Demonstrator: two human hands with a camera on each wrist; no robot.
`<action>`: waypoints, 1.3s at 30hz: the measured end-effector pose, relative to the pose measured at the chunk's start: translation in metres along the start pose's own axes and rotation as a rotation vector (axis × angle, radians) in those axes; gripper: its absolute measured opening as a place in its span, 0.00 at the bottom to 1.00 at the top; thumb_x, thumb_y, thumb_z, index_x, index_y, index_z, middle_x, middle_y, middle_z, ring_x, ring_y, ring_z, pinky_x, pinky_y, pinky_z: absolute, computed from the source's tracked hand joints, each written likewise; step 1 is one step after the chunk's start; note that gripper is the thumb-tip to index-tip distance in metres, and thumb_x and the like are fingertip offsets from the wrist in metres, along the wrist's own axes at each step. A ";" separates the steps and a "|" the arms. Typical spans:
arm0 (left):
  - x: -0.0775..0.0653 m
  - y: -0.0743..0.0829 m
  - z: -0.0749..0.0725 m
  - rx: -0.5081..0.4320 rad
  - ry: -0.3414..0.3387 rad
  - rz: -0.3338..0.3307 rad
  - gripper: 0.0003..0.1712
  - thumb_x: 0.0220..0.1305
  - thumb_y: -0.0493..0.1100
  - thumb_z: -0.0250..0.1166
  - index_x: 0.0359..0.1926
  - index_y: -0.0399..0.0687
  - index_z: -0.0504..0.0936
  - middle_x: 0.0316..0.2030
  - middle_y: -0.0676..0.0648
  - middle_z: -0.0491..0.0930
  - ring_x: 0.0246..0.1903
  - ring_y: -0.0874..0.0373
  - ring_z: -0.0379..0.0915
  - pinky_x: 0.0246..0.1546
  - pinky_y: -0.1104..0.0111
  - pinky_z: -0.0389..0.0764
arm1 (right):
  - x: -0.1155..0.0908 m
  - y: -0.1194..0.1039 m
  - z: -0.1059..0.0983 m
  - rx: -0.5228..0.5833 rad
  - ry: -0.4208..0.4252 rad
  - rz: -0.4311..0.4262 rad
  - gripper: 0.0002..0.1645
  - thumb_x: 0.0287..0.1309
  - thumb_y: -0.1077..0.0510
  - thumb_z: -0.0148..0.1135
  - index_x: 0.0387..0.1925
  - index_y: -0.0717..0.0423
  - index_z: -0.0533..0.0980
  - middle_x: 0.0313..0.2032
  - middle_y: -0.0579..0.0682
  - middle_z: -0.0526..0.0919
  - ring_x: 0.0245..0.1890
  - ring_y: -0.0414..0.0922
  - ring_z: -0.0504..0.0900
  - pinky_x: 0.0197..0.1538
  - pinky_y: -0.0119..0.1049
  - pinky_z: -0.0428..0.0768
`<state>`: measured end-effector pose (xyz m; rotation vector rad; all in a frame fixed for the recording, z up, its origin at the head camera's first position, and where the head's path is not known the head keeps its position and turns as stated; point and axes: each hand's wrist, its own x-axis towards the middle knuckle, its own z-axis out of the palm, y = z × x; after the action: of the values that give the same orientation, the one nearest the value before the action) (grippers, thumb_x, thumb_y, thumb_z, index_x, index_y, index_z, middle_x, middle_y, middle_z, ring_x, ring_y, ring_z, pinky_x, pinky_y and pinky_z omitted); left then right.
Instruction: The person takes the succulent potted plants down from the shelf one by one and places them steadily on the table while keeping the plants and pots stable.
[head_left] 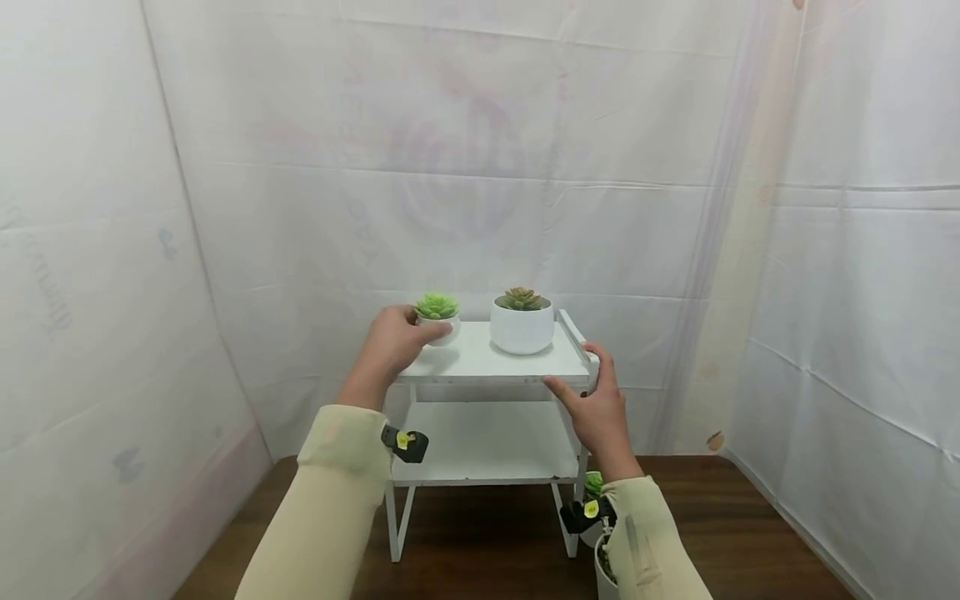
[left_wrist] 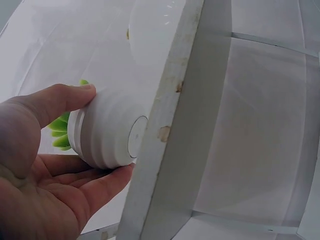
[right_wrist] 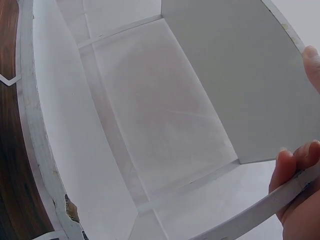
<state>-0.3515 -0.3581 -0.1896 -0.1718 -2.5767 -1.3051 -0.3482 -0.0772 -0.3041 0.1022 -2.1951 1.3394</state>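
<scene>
My left hand grips a small ribbed white pot with a bright green succulent, thumb on one side and fingers on the other. In the left wrist view the pot's round base shows beside the shelf's chipped edge. On the top board of a white two-tier shelf, a larger white pot with a brownish-green succulent stands to the right. At the shelf's right end my right hand holds the frame, fingers curled over the side rail and thumb at the front edge.
The lower board of the shelf lies beneath the top one. Partly behind my right sleeve, more potted plants stand on the dark wooden table. White sheets hang at the back and both sides.
</scene>
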 end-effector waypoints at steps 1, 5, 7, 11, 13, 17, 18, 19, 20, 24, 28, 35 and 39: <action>-0.001 0.000 -0.001 -0.004 0.001 0.012 0.41 0.61 0.58 0.64 0.67 0.38 0.67 0.66 0.38 0.69 0.64 0.44 0.66 0.63 0.50 0.70 | 0.000 0.000 0.000 0.003 0.003 -0.003 0.51 0.46 0.28 0.68 0.68 0.29 0.54 0.30 0.56 0.71 0.27 0.50 0.70 0.31 0.38 0.71; -0.006 0.000 -0.007 -0.025 0.002 0.040 0.36 0.62 0.57 0.64 0.63 0.39 0.71 0.62 0.39 0.73 0.61 0.45 0.69 0.60 0.50 0.71 | 0.001 0.000 0.001 0.005 0.012 -0.009 0.51 0.46 0.28 0.68 0.68 0.29 0.55 0.30 0.57 0.72 0.26 0.50 0.70 0.31 0.38 0.71; -0.009 0.001 -0.010 -0.038 0.001 0.045 0.34 0.63 0.56 0.63 0.62 0.39 0.72 0.61 0.39 0.74 0.60 0.45 0.70 0.60 0.50 0.71 | 0.001 -0.001 0.000 0.004 0.010 -0.011 0.51 0.46 0.28 0.68 0.68 0.30 0.54 0.39 0.60 0.76 0.31 0.52 0.73 0.33 0.39 0.73; -0.016 0.000 -0.017 -0.043 0.003 0.058 0.33 0.63 0.56 0.63 0.62 0.40 0.73 0.60 0.39 0.75 0.59 0.45 0.71 0.60 0.50 0.72 | 0.001 -0.002 0.000 0.010 0.000 -0.011 0.52 0.46 0.28 0.68 0.69 0.31 0.54 0.52 0.62 0.75 0.38 0.54 0.76 0.37 0.42 0.75; -0.019 0.000 -0.021 -0.044 0.005 0.060 0.33 0.63 0.57 0.63 0.62 0.40 0.72 0.60 0.39 0.75 0.59 0.45 0.71 0.59 0.50 0.72 | 0.001 -0.002 0.000 0.012 -0.003 -0.009 0.52 0.46 0.28 0.68 0.69 0.31 0.54 0.52 0.62 0.75 0.39 0.54 0.75 0.37 0.42 0.75; -0.026 0.000 -0.029 -0.052 0.015 0.065 0.33 0.63 0.57 0.62 0.62 0.41 0.73 0.61 0.39 0.74 0.59 0.45 0.71 0.59 0.51 0.72 | 0.001 -0.002 0.000 0.009 -0.003 -0.007 0.53 0.46 0.28 0.68 0.69 0.31 0.54 0.54 0.62 0.74 0.39 0.54 0.75 0.38 0.43 0.75; -0.027 0.001 -0.031 -0.055 0.017 0.069 0.33 0.64 0.57 0.62 0.62 0.41 0.73 0.61 0.39 0.74 0.59 0.45 0.70 0.59 0.51 0.72 | 0.001 -0.002 0.000 0.007 -0.003 -0.009 0.53 0.46 0.28 0.67 0.69 0.32 0.54 0.56 0.62 0.73 0.41 0.54 0.75 0.39 0.43 0.76; -0.029 0.001 -0.032 -0.060 0.016 0.075 0.33 0.64 0.57 0.62 0.62 0.41 0.72 0.61 0.39 0.74 0.59 0.45 0.70 0.59 0.50 0.72 | 0.001 -0.003 0.000 0.008 -0.005 -0.008 0.53 0.46 0.28 0.67 0.69 0.32 0.54 0.56 0.62 0.73 0.41 0.55 0.75 0.39 0.44 0.76; -0.030 0.002 -0.034 -0.062 0.017 0.079 0.33 0.64 0.57 0.62 0.62 0.41 0.72 0.61 0.39 0.74 0.59 0.45 0.70 0.59 0.51 0.72 | 0.001 -0.003 -0.001 0.008 -0.004 -0.008 0.53 0.46 0.28 0.67 0.69 0.32 0.54 0.57 0.62 0.72 0.42 0.55 0.76 0.40 0.45 0.76; -0.037 0.002 -0.041 -0.060 0.030 0.099 0.33 0.64 0.56 0.62 0.63 0.41 0.72 0.61 0.39 0.74 0.58 0.46 0.71 0.58 0.52 0.73 | 0.001 -0.004 -0.002 0.009 -0.005 -0.009 0.53 0.46 0.28 0.67 0.69 0.31 0.54 0.59 0.62 0.72 0.42 0.55 0.76 0.40 0.46 0.76; -0.044 0.001 -0.047 -0.051 0.040 0.112 0.34 0.64 0.57 0.62 0.64 0.40 0.71 0.61 0.39 0.74 0.59 0.46 0.70 0.58 0.52 0.73 | 0.000 -0.005 -0.002 0.002 -0.003 -0.009 0.53 0.46 0.28 0.67 0.69 0.31 0.53 0.57 0.62 0.72 0.40 0.55 0.75 0.38 0.44 0.76; -0.054 -0.001 -0.055 -0.013 0.054 0.113 0.37 0.64 0.59 0.61 0.65 0.40 0.70 0.62 0.38 0.74 0.58 0.46 0.70 0.57 0.52 0.73 | -0.002 -0.005 -0.005 0.010 -0.005 -0.006 0.53 0.46 0.28 0.67 0.69 0.31 0.54 0.61 0.61 0.70 0.43 0.56 0.76 0.39 0.45 0.76; -0.058 -0.002 -0.059 -0.018 0.057 0.100 0.40 0.64 0.60 0.61 0.68 0.39 0.67 0.64 0.37 0.72 0.61 0.45 0.68 0.60 0.49 0.71 | -0.003 -0.005 -0.006 0.015 -0.004 -0.009 0.52 0.47 0.29 0.67 0.69 0.31 0.54 0.56 0.61 0.72 0.37 0.55 0.75 0.35 0.41 0.74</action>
<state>-0.2860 -0.4065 -0.1731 -0.2590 -2.4761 -1.2794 -0.3417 -0.0747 -0.2994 0.1206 -2.1855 1.3518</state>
